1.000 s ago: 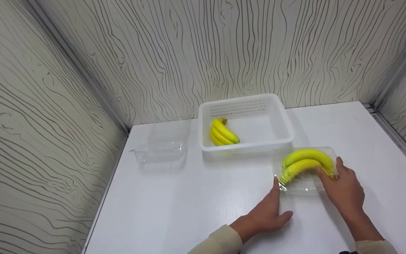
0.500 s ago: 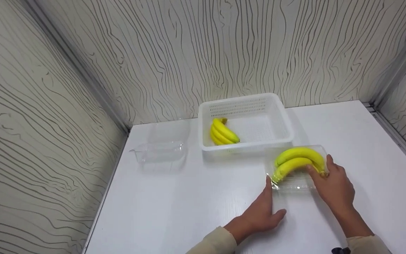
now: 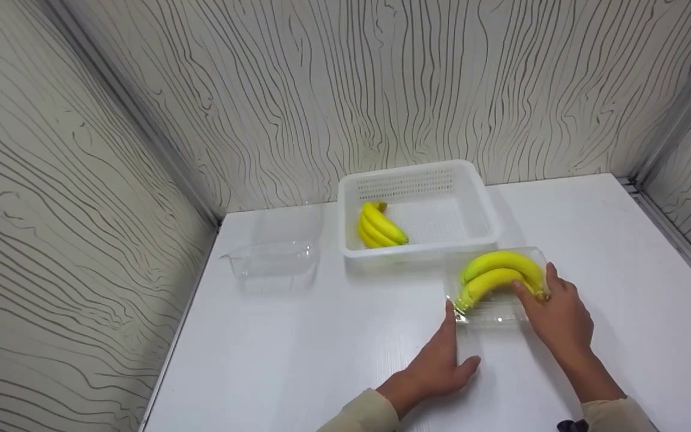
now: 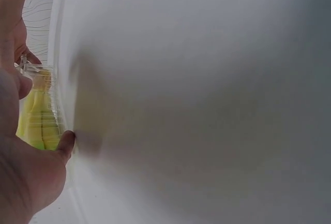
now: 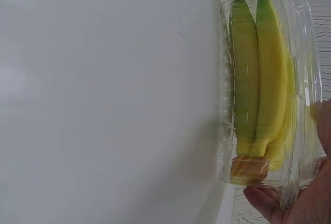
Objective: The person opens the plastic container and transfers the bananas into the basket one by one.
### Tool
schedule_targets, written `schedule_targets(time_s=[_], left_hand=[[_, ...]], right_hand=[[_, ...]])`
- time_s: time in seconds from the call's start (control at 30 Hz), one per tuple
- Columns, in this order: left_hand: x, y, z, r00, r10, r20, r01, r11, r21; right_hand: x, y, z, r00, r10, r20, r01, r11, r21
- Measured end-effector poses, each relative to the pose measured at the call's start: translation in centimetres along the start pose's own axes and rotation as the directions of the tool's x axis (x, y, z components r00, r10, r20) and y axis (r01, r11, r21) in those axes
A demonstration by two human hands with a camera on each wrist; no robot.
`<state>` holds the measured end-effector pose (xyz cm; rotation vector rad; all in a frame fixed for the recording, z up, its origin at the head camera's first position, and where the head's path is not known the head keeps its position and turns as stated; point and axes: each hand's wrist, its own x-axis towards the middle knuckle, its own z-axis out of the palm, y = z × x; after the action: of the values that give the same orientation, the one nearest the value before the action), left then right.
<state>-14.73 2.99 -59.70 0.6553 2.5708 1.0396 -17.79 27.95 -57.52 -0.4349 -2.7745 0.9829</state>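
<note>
At the far left, a clear tray (image 3: 273,258) stands on the white table (image 3: 321,360) with its lid up; its wall looks thin. Next, the white basket (image 3: 417,248) carries a yellow bunch (image 3: 382,227) toward its left end. Right of and nearer than these, my left hand (image 3: 435,366) is unclenched: index finger extended to the near-left corner of the clear box (image 3: 492,313), thumb standing away from it. The clear box is just in front of the basket's right corner, between my two hands, with the bananas (image 3: 504,264) lying inside. I cannot tell whether its base bears on the table. Expected handling: the shell should be light, springy and somewhat slick, so that most of the weight is fruit. The bananas should be moderately firm but liable to bruise under point pressure. Recommended hold: support both short ends, near the ribbed rim and corners, where the plastic should be stiffest; do not squeeze mid-wall, which may buckle. At the right, my right hand (image 3: 561,318) grips the stem end of the clear box, thumb on the near side, fingers around the right end. Keep that thumb pressure low, since the fruit lies close behind it.
</note>
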Motion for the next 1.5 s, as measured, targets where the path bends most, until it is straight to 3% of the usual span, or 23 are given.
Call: schedule_targets(time_s=[0.27,0.8,1.2,1.5], left_hand=[[-0.1,-0.3,-0.1,1.0,0.009,-0.017,-0.009,1.0,-0.019],[-0.8,0.0,-0.1,0.99,-0.131,-0.044,0.129,0.99,-0.053],[-0.4,-0.3,-0.2,0.989,-0.116,-0.094,0.11,0.992,-0.061],[0.9,-0.3,-1.0,0.981,-0.112,-0.158,0.099,0.992,-0.083]], right_hand=[[-0.2,-0.3,0.1,1.0,-0.005,0.0,0.005,1.0,-0.003],[-0.8,-1.2,0.7,1.0,-0.018,0.013,0.018,1.0,0.007],[-1.6,-1.0,1.0,1.0,-0.03,0.001,0.03,0.999,0.016],[-2.1,-0.5,0.3,0.999,-0.049,-0.002,0.049,0.996,0.07]])
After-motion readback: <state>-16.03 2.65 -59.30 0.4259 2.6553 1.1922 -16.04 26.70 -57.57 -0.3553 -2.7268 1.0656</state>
